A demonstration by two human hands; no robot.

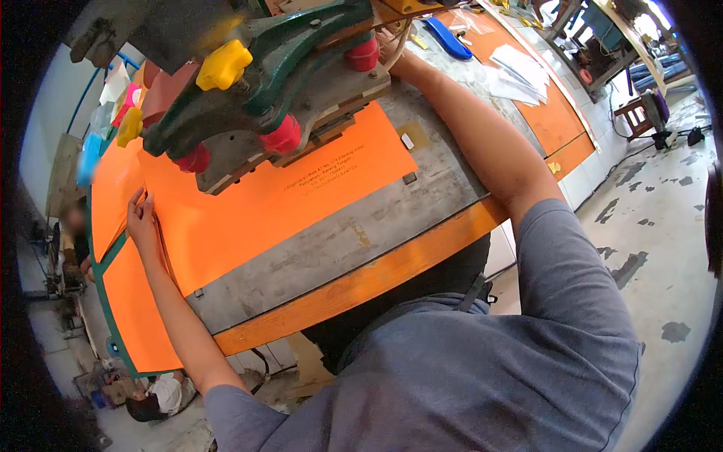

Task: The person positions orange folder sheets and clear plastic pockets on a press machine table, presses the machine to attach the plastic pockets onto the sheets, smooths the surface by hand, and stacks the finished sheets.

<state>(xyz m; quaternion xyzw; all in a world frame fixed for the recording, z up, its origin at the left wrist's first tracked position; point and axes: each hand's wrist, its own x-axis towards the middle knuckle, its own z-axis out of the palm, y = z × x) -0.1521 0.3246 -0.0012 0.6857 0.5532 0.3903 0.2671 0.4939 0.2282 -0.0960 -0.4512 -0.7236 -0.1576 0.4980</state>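
A: Where's the sheet?

B: The orange sheet (226, 218) lies on the grey board (301, 264), at ten o'clock from mid-view. Its near edge runs beside two small stops (409, 178) (199, 292), and its far part goes under the press (301, 68).

A: And the hands?

B: The left hand (140, 218), at nine o'clock, has its thumb and fingers drawn together on the sheet's left edge, next to the orange pile (139, 324) at eight. It looks like a light pinch. The right hand (386, 47) is up at twelve, at the end of the press. Most of it is hidden, so I can't tell whether it grips anything.

A: Which step would you call this?

B: Handling the sheet at the press, I'd judge. There's lettering (324, 172) on it at eleven o'clock, but whether the sheet is being set or taken off, one view can't settle.

A: What does the next move call for?

B: If it's being set, a flat sheet squared to the stops, with the left fingers clear of the press. If it's coming off, room above it and an even draw towards nine, so the edge doesn't crease or catch on the pile.
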